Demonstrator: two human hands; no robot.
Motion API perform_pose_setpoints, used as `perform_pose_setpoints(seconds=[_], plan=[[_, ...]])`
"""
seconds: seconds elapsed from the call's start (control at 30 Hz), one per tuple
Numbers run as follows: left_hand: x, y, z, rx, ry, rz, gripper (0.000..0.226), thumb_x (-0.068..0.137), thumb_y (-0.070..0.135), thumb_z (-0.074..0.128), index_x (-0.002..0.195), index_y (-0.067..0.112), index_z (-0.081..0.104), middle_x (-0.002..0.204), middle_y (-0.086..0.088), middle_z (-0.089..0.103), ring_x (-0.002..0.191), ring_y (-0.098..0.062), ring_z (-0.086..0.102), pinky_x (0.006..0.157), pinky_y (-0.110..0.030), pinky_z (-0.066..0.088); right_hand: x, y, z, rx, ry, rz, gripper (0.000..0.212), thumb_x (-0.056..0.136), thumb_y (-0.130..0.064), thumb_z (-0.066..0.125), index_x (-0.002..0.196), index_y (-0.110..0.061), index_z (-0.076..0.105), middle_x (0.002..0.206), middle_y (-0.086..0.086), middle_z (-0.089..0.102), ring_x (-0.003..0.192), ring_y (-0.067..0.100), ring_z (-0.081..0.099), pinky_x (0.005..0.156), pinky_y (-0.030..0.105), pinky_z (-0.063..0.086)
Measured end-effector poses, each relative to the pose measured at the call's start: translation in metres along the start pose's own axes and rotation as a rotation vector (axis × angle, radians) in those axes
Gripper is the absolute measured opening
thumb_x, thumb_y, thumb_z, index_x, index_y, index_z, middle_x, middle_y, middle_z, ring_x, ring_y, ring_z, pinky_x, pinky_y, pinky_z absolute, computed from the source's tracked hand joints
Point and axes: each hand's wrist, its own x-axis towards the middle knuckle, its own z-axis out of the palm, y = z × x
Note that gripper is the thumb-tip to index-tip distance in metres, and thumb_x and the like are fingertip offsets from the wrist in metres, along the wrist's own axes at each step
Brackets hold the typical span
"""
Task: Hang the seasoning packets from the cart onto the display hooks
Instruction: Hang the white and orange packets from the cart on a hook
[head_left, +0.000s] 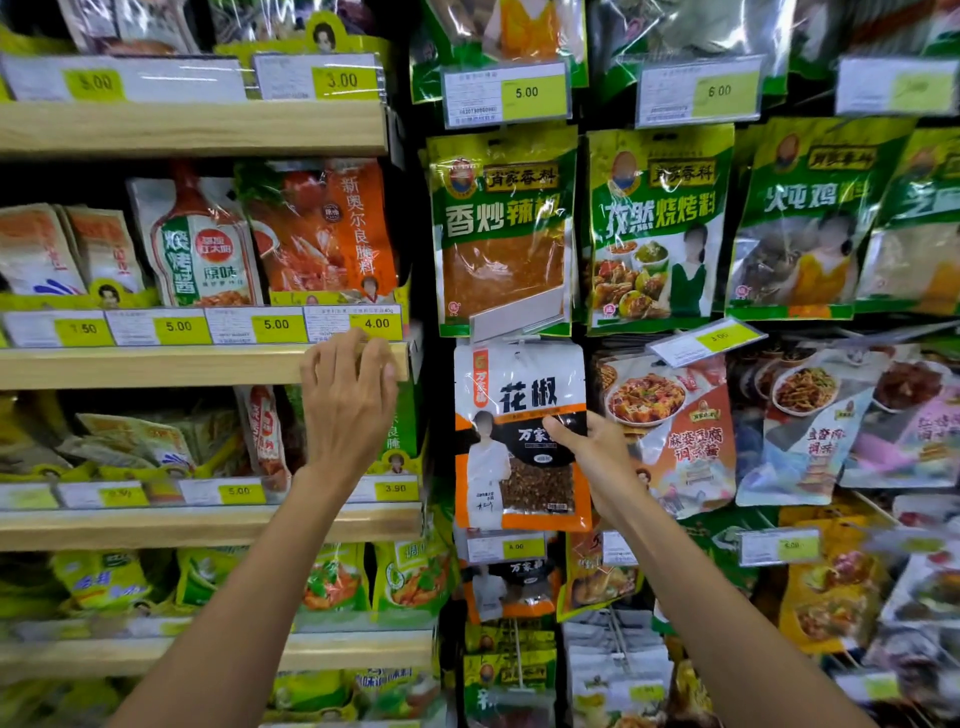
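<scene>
Right grip pinches pepper packet at its right edge, thumb on front, fingers behind; packet upright against display, top just under flipped-up tag holder. Left grip holds nothing, bent fingers resting on wooden shelf edge, left of packet. Risks: letting go before hang hole seats on hook, packet drops; one-sided pinch tilts packet, hole misses hook; tag holder swings down, blocks. Hook hidden behind packet top; whether hole threaded, cannot tell; cart out of view; far-right packets blurred.

A shop: price tags, shelves of packets
</scene>
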Motion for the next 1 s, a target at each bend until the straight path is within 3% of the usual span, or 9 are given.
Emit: perform_pose_setpoints(seconds=[0.2,0.37,0.47,0.53,0.67,0.73,0.8,1.0], plan=[[-0.002,-0.003,0.001,-0.001,-0.015,0.019,0.02,0.097,0.018,0.044,0.109,0.005,0.053,0.109,-0.02,0.058,0.105,-0.031,0.045,0.094,-0.044,0.034,0.014,0.002,0.009,-0.078,0.086,-0.02,0.003,0.088,-0.016,0.068,0.088,-0.014,0.067,0.087,-0.002,0.069,0.086,0.016,0.065,0.079,0.03,0.051],[-0.002,-0.002,-0.003,-0.011,-0.037,0.011,0.022,0.096,0.018,0.044,0.11,0.004,0.054,0.111,-0.021,0.058,0.107,-0.031,0.045,0.094,-0.045,0.034,0.031,0.004,0.017,-0.384,0.242,-0.102,0.028,0.088,-0.027,0.069,0.083,0.0,0.066,0.076,0.009,0.065,0.071,0.021,0.058,0.063,0.031,0.047],[-0.001,-0.001,-0.005,-0.004,-0.056,0.004,0.024,0.097,0.019,0.043,0.11,0.004,0.055,0.111,-0.021,0.058,0.108,-0.031,0.045,0.095,-0.044,0.034,0.039,0.003,0.021,-0.536,0.317,-0.101,0.036,0.087,-0.036,0.068,0.07,-0.006,0.057,0.061,0.002,0.054,0.062,0.02,0.051,0.044,0.023,0.029],[-0.001,-0.001,-0.006,0.003,-0.061,0.008,0.024,0.096,0.019,0.043,0.11,0.003,0.055,0.112,-0.021,0.058,0.108,-0.031,0.044,0.095,-0.044,0.034,0.044,0.003,0.023,-0.598,0.332,-0.06,0.037,0.087,-0.04,0.066,0.074,-0.007,0.057,0.062,0.001,0.052,0.064,0.021,0.05,0.045,0.027,0.027],[0.0,0.0,-0.008,-0.004,-0.071,0.008,0.023,0.097,0.018,0.044,0.111,0.003,0.055,0.112,-0.021,0.058,0.108,-0.031,0.044,0.095,-0.044,0.033,0.049,0.005,0.026,-0.648,0.363,0.007,0.047,0.087,-0.045,0.065,0.061,-0.017,0.038,0.056,-0.003,0.038,0.051,0.017,0.039,0.043,0.025,0.022],[0.0,0.0,-0.009,-0.001,-0.089,0.001,0.024,0.097,0.018,0.044,0.111,0.003,0.056,0.112,-0.021,0.057,0.109,-0.031,0.044,0.096,-0.044,0.033,0.051,0.004,0.029,-0.63,0.362,0.047,0.044,0.087,-0.046,0.065,0.065,-0.013,0.045,0.062,0.002,0.047,0.055,0.022,0.048,0.047,0.027,0.031],[0.0,0.0,-0.011,0.001,-0.116,-0.007,0.025,0.097,0.019,0.043,0.111,0.003,0.057,0.113,-0.021,0.057,0.109,-0.03,0.044,0.096,-0.044,0.033,0.051,0.001,0.034,-0.633,0.358,0.07,0.043,0.087,-0.046,0.065,0.08,-0.004,0.058,0.08,0.013,0.06,0.076,0.031,0.062,0.057,0.031,0.039],[0.003,0.002,-0.019,-0.024,-0.173,-0.006,0.026,0.098,0.018,0.043,0.111,0.002,0.058,0.114,-0.02,0.057,0.108,-0.034,0.049,0.096,-0.043,0.035,0.039,0.003,0.027,-0.613,0.318,0.027,0.038,0.091,-0.038,0.062,0.097,-0.003,0.05,0.088,0.017,0.055,0.088,0.032,0.06,0.063,0.031,0.037]])
